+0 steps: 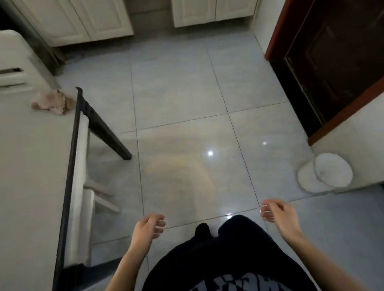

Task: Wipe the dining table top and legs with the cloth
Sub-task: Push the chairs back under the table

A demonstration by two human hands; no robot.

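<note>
Centrally to the task, the cloth (53, 105) is seen crumpled at the far right corner of the pale surface (14, 190), just beside its dark edge band, well ahead of and to the left of both grips. No wiping is judged to have begun. The left hand (148, 228) and right hand (278, 211) are held apart in front of the body, over the tiled floor (178, 93), each grip loosely half-curled and holding nothing. The left grip lies nearer the surface; the cloth is well beyond its reach as placed.

For the step in hand, the cloth would best be gathered into a full palm grip rather than pinched, so that a broad pad is presented to the top. A dark table leg (107, 135) slants down below the cloth's corner and is left for later.

Containers: white cabinets (83, 15) stand with doors closed, contents hidden. A round white object (332, 170) by the wall cannot be identified.
</note>
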